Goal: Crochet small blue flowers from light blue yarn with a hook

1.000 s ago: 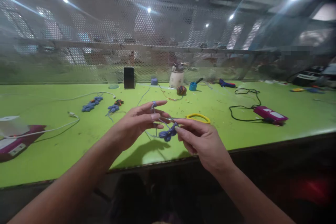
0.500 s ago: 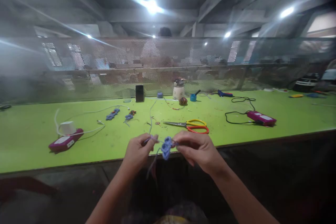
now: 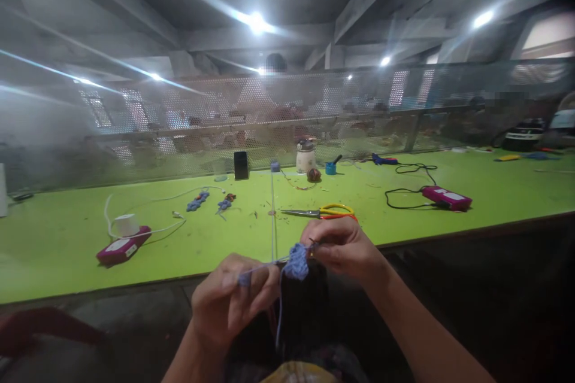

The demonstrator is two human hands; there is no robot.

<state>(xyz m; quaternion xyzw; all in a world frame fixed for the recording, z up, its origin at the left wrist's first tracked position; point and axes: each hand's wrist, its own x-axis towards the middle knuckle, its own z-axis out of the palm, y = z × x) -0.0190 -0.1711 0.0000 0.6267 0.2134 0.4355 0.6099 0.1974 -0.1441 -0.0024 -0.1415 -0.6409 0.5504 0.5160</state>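
Observation:
A small blue crocheted piece (image 3: 297,262) hangs just over the table's front edge. My right hand (image 3: 344,245) pinches it by its right side; a thin dark tip shows at these fingers, too small to name. Left of the piece, my left hand (image 3: 233,296) has curled fingers with blue yarn (image 3: 265,266) looped around one of them and stretched to the piece. A loose yarn tail dangles below. Scissors (image 3: 300,213) with yellow and red handles lie just beyond my right hand. Two more blue crocheted pieces (image 3: 197,201) rest on the green table to the left.
Purple power strips (image 3: 123,246) with cords lie at left and right. Toward the back stand a phone (image 3: 241,165), a pale jar (image 3: 306,157), a dark yarn ball (image 3: 314,175), a small blue pot (image 3: 331,167) and a glue gun (image 3: 384,159). A perforated screen (image 3: 202,125) runs behind.
My left hand has moved left and down from the piece, drawing the yarn out taut. The piece has shifted slightly right with my right hand, and the view has tilted a little.

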